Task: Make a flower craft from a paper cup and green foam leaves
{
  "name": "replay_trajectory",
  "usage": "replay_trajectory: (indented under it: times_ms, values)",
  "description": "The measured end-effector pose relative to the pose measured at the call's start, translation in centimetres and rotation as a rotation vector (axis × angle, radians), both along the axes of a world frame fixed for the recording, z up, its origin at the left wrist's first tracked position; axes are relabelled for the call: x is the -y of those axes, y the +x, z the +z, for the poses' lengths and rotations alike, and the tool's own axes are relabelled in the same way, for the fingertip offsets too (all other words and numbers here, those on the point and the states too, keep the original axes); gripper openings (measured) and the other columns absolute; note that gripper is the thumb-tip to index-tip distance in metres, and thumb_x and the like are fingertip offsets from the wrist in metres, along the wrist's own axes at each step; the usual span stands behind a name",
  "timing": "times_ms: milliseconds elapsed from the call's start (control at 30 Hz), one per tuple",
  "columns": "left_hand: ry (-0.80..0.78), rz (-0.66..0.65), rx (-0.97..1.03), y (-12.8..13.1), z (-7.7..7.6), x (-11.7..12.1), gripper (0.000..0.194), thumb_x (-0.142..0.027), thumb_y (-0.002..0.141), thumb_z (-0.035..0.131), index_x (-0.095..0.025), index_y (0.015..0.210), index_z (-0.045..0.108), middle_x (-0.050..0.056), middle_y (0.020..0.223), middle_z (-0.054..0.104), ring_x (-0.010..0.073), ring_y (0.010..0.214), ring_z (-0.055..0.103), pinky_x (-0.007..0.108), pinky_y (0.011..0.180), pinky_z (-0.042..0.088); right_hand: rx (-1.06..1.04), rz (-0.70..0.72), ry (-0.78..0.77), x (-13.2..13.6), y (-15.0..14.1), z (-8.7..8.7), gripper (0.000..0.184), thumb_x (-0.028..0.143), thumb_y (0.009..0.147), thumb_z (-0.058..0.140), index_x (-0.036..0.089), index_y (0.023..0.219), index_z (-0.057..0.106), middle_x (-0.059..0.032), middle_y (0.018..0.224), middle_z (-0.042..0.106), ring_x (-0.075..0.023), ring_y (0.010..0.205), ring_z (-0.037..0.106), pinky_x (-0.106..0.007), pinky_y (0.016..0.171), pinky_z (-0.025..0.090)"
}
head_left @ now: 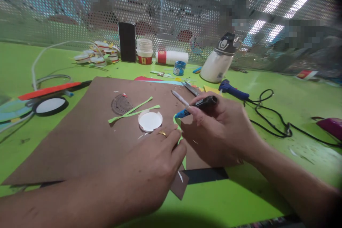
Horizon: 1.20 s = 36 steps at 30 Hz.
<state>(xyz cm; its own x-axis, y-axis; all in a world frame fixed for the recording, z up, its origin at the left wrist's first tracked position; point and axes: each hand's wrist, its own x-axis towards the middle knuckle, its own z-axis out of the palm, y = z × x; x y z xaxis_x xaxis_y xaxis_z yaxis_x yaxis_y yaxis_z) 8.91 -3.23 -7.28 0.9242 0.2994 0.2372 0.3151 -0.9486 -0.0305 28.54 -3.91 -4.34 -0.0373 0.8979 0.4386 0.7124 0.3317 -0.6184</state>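
Note:
My right hand (219, 131) is closed around a black marker with a blue tip (199, 105), held low over a brown sheet of card (88, 139). My left hand (157, 164), with a gold ring, lies fingers down on the card and pinches a green paper strip (177, 123) beside the marker's tip. A white round paper lid (150, 120) lies just beyond my left fingers. Two long green paper strips (133, 111) cross each other behind it, next to a clear protractor (121, 104).
A blue glue gun (233, 91) with a black cord (269, 117) lies right. Scissors (191, 88), a white pen (179, 97), a white jug (219, 62), paper cups (144, 51), a paint pot (179, 68) and a black phone (127, 41) stand behind. A perforated screen closes the back.

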Motion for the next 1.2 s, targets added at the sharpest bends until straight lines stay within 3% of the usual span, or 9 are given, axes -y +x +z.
replay_trajectory:
  times_ms: [133, 233, 333, 500, 633, 900, 1200]
  values:
    - [0.005, -0.008, 0.003, 0.0, 0.1, -0.1, 0.028, -0.008, 0.084, 0.045, -0.006, 0.106, 0.062, 0.021, 0.118, 0.058, 0.0311, 0.099, 0.058, 0.048, 0.085, 0.051, 0.098, 0.043, -0.015, 0.1, 0.1, 0.5, 0.013, 0.032, 0.090, 0.058, 0.021, 0.086, 0.064, -0.0008, 0.079, 0.068, -0.0156, 0.068, 0.060, -0.028, 0.063, 0.044]
    - [-0.003, -0.010, 0.008, 0.0, 0.1, -0.1, 0.030, -0.009, 0.084, 0.045, -0.005, 0.110, 0.061, 0.022, 0.118, 0.058, 0.0311, 0.097, 0.059, 0.048, 0.081, 0.052, 0.042, -0.002, -0.021, -0.2, 0.2, 0.2, 0.015, 0.035, 0.089, 0.059, 0.021, 0.085, 0.064, -0.0012, 0.079, 0.068, -0.0171, 0.072, 0.062, -0.029, 0.066, 0.046]
    - [-0.012, -0.001, 0.012, 0.0, 0.1, -0.1, 0.031, -0.010, 0.085, 0.046, -0.005, 0.111, 0.061, 0.022, 0.117, 0.058, 0.0308, 0.096, 0.059, 0.047, 0.079, 0.053, -0.036, -0.068, -0.032, -0.3, 0.1, -0.2, 0.021, 0.042, 0.088, 0.060, 0.021, 0.086, 0.063, 0.0002, 0.069, 0.065, -0.0164, 0.065, 0.061, -0.028, 0.059, 0.046]
    - [0.005, -0.008, -0.010, 0.0, 0.3, 0.0, 0.024, -0.008, 0.083, 0.046, -0.008, 0.098, 0.065, 0.018, 0.110, 0.061, 0.0298, 0.097, 0.057, 0.047, 0.087, 0.050, -0.146, -0.153, 0.181, 0.0, -0.3, 0.8, 0.019, 0.036, 0.085, 0.066, 0.021, 0.074, 0.061, 0.0037, 0.056, 0.059, -0.0110, 0.047, 0.053, -0.023, 0.043, 0.042]
    - [0.012, -0.021, 0.005, 0.0, 0.3, -0.1, 0.020, -0.009, 0.083, 0.049, -0.009, 0.093, 0.065, 0.017, 0.110, 0.061, 0.0298, 0.098, 0.056, 0.046, 0.090, 0.049, -0.195, -0.231, 0.299, 0.3, -0.4, 1.6, 0.019, 0.033, 0.085, 0.067, 0.022, 0.069, 0.062, 0.0036, 0.054, 0.058, -0.0101, 0.044, 0.050, -0.024, 0.040, 0.042]
    - [0.079, -0.027, 0.021, 0.1, 0.1, 0.0, 0.018, -0.008, 0.081, 0.049, -0.010, 0.084, 0.066, 0.017, 0.107, 0.063, 0.0302, 0.095, 0.057, 0.048, 0.084, 0.051, -0.155, -0.238, 0.283, 0.1, 0.1, 1.2, 0.031, 0.039, 0.085, 0.065, 0.023, 0.061, 0.057, 0.0024, 0.053, 0.056, -0.0106, 0.044, 0.048, -0.026, 0.040, 0.037]
    - [0.023, 0.002, -0.010, -0.1, -0.1, 0.0, 0.022, -0.011, 0.085, 0.048, -0.011, 0.101, 0.063, 0.017, 0.115, 0.060, 0.0295, 0.101, 0.057, 0.048, 0.086, 0.051, -0.140, -0.140, 0.154, -0.6, 0.2, 0.3, 0.026, 0.038, 0.087, 0.062, 0.020, 0.068, 0.061, 0.0027, 0.056, 0.058, -0.0102, 0.048, 0.050, -0.024, 0.044, 0.039]
